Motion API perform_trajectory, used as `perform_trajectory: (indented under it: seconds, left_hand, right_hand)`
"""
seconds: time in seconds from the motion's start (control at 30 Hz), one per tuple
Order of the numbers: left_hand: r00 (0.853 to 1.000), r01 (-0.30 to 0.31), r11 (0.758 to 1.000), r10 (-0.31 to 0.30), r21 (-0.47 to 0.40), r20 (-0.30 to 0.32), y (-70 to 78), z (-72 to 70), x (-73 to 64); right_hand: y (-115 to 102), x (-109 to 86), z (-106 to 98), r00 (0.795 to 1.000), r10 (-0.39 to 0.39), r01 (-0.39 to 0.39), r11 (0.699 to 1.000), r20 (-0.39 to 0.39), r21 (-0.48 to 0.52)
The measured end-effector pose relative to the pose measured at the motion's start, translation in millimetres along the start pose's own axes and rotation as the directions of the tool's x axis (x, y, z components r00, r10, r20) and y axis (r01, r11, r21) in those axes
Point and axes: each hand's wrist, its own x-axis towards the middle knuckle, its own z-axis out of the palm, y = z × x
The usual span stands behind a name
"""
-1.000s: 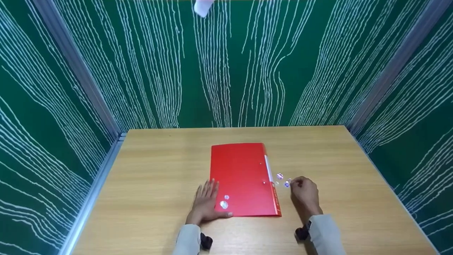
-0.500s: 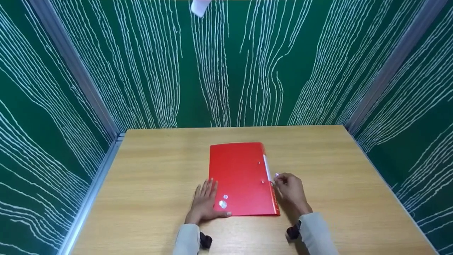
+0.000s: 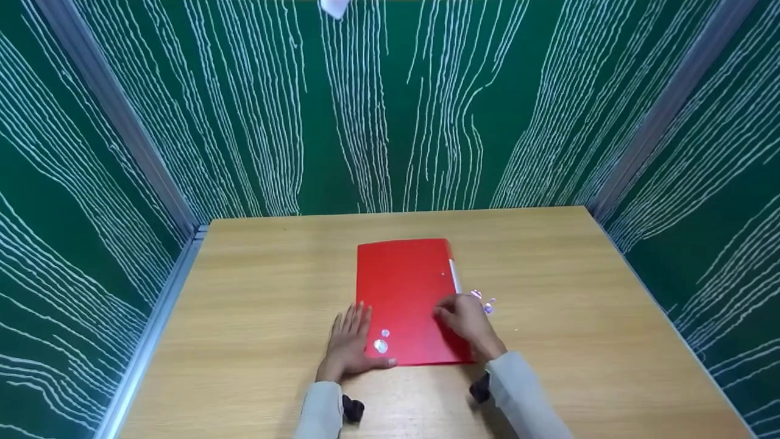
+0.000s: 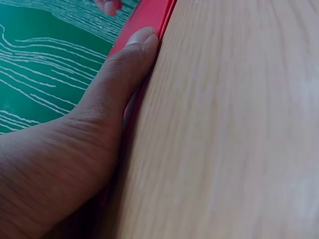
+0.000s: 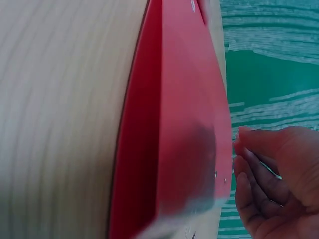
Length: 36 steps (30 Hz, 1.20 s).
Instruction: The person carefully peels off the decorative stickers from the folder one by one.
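A red folder (image 3: 399, 274) lies on the wooden table, its spine with a white label facing right. My left hand (image 3: 350, 346) rests spread over its lower left corner, the thumb along the near edge. Two small shiny round pieces (image 3: 381, 346) lie on the cover beside that hand. Above the right part of the cover is my right hand (image 3: 466, 316), thumb and index finger pinched together. In the right wrist view, a tiny shiny piece (image 5: 235, 143) seems to show at those fingertips, mostly hidden. More shiny pieces (image 3: 488, 308) lie on the table just right of the folder.
The wooden table (image 3: 274, 292) extends on both sides of the folder. Green walls (image 3: 426, 110) with white wavy lines and grey corner posts (image 3: 664, 116) enclose its back and sides. A white object (image 3: 334, 7) appears at the top edge.
My right hand has moved left from the shiny pieces beside the folder to over its cover, fingers still pinched. The left hand has kept its place on the folder.
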Motion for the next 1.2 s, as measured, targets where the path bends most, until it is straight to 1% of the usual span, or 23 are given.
perform_trajectory:
  seconds: [0.1,0.2,0.33,0.43,0.5,0.57,0.63,0.73,0.8,0.97,1.07,1.2]
  left_hand:
    - [1.000,0.015,1.000,-0.015,0.013,0.012,0.0,0.1,0.3]
    - [1.000,0.008,1.000,-0.008,0.007,0.015,3.3,-3.2,-1.8]
    - [1.000,0.005,1.000,-0.005,-0.002,0.015,4.3,-6.6,-2.9]
    - [1.000,0.014,1.000,-0.014,0.007,0.016,2.6,-5.1,-1.6]
    - [1.000,0.022,1.000,-0.023,0.016,0.015,1.1,-2.8,0.0]
    - [1.000,0.025,1.000,-0.025,0.011,0.013,0.0,-0.6,1.3]
    - [0.999,0.029,1.000,-0.030,0.005,0.020,-0.9,1.2,2.4]
    - [0.999,0.031,0.999,-0.030,-0.015,0.029,-0.5,2.1,2.3]
    - [0.999,0.022,0.999,-0.021,-0.024,0.031,0.3,1.6,1.4]
    - [1.000,-0.005,1.000,0.005,0.003,0.022,3.9,-4.8,-0.4]
    - [1.000,0.000,1.000,-0.001,0.017,0.024,5.7,-8.3,-2.2]
    - [1.000,0.007,1.000,-0.008,0.026,0.028,4.6,-7.9,-4.2]
  right_hand:
    - [-9,-0.6,7,0.999,-0.011,0.011,1.000,0.040,-0.002]
    - [-14,-2.8,15,0.996,-0.049,0.051,0.998,0.078,-0.022]
    - [-21,-2.7,24,0.988,-0.099,0.105,0.994,0.122,-0.041]
    - [-26,-1.1,29,0.983,-0.112,0.119,0.992,0.147,-0.041]
    - [-29,-0.4,32,0.981,-0.107,0.114,0.993,0.161,-0.034]
    - [-32,0.2,36,0.977,-0.125,0.131,0.991,0.172,-0.027]
    - [-35,0.7,40,0.970,-0.158,0.164,0.986,0.184,-0.019]
    - [-38,0.7,46,0.954,-0.226,0.232,0.973,0.200,-0.007]
    - [-41,-0.5,50,0.947,-0.249,0.256,0.967,0.203,-0.007]
    - [-46,-3.4,57,0.942,-0.265,0.274,0.962,0.207,-0.014]
    - [-48,-5.0,61,0.941,-0.261,0.267,0.964,0.215,0.001]
    - [-49,-7.4,65,0.938,-0.265,0.267,0.963,0.222,0.022]
